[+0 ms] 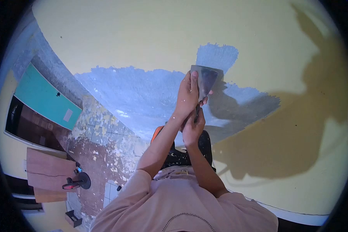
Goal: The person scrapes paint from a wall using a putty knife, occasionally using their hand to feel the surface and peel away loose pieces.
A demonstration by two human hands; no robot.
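Paint [143, 38] is apparently being scraped, the scraper [207, 80] held before the bare patch [139, 91], clasped low by the right hand [192, 129], pinched higher by the left hand [187, 94]; firm pressure seems needed next.

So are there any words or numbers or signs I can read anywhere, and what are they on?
No words, numbers or brands can be read anywhere in this picture.
Pale rectangle on the green door: too small and blurred to tell whether it carries writing.
Scraper: no lettering to be made out.
Shirt: no lettering shows.
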